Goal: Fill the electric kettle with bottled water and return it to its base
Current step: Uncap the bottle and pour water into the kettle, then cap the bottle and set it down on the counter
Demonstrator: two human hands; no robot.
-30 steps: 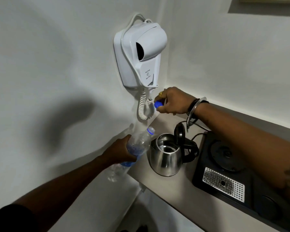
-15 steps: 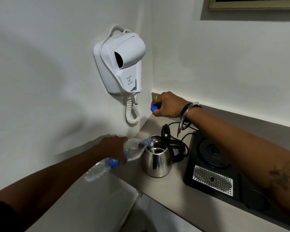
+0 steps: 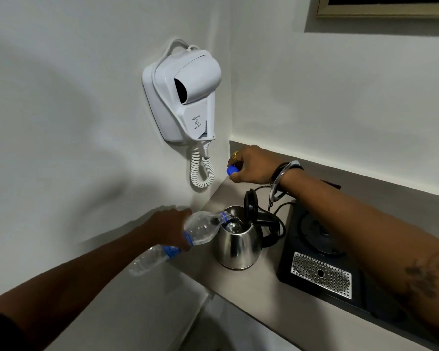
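A person's left hand [image 3: 166, 228] is wrapped around a clear plastic bottle [image 3: 195, 233], tipping it nearly level so that its open neck sits over the mouth of a steel kettle [image 3: 236, 245]. Water is visible inside the kettle's opening. The kettle stands on a grey counter [image 3: 251, 300], its black lid [image 3: 250, 203] flipped upright, just left of a black tray [image 3: 319, 274] that carries the round base [image 3: 319, 231] and a perforated metal drip grille [image 3: 321, 274]; the kettle is beside the base, not on it. On the white wall above and to the left hangs a white hair dryer [image 3: 185, 95] with a coiled cord [image 3: 200, 168]. Further back, near the corner of the counter, the right hand [image 3: 251, 164] is closed on the bottle's blue cap [image 3: 231, 170], pinched between thumb and fingers. A bangle [image 3: 280, 181] hangs at that wrist, and a black power cord [image 3: 276, 207] loops behind the kettle.
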